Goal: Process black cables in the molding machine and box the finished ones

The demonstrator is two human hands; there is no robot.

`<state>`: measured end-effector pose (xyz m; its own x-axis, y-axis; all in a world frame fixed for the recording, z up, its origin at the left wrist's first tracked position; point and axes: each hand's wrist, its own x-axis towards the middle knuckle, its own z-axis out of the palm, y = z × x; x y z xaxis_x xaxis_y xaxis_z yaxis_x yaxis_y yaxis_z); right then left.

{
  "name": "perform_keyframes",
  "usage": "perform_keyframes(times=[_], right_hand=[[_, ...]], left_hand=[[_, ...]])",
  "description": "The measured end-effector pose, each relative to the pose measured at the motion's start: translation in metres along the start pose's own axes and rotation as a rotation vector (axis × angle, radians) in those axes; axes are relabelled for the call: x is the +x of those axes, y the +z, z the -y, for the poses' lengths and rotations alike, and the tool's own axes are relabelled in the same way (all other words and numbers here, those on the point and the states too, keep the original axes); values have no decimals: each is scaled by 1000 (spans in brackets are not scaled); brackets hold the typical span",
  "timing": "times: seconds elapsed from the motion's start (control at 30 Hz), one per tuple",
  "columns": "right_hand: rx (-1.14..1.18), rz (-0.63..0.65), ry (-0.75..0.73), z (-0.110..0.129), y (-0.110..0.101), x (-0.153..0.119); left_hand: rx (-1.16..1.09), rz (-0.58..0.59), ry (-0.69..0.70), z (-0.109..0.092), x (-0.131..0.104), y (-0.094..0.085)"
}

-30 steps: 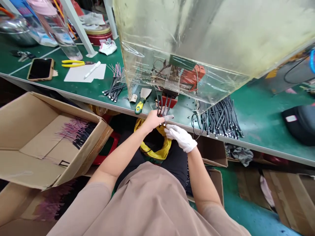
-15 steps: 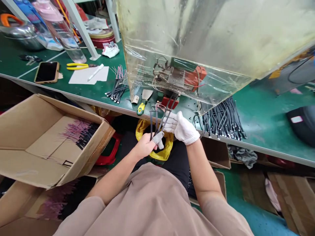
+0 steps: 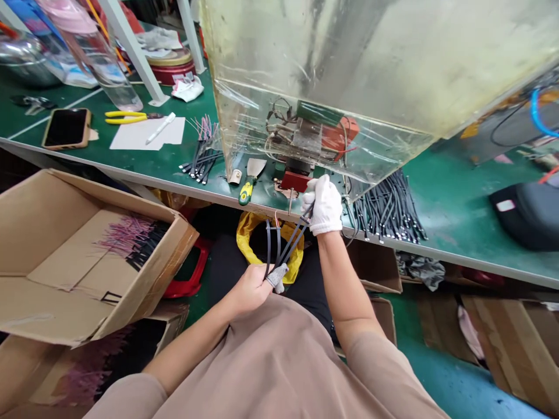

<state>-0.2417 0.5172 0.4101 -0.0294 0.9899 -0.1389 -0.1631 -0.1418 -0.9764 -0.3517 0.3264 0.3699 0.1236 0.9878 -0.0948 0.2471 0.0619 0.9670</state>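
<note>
Black cables (image 3: 278, 243) | slim, slightly bowed | bunched below, fanned above | in both hands (image 3: 255, 286)

Honestly can't read a single word or number anywhere here. Closest thing is the white sticker (image 3: 505, 205) on the black case (image 3: 530, 224) over on the right, but it just looks like a pale patch. There's also a whitish label (image 3: 179, 77) on the red tin (image 3: 162, 76), upper left, way too small and blurry to make out.
</note>
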Motion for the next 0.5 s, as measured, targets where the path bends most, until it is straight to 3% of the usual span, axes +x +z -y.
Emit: perform_keyframes(times=[0.17, 0.37, 0.5], right_hand=[[48, -122, -59, 9, -15, 9], [156, -184, -17, 25, -29, 19], [220, -272, 30, 44, -58, 34]], left_hand=[[-9, 77, 94, -5, -3, -1], [-58, 130, 145, -11, -21, -5], [-8, 140, 98, -13, -44, -14]])
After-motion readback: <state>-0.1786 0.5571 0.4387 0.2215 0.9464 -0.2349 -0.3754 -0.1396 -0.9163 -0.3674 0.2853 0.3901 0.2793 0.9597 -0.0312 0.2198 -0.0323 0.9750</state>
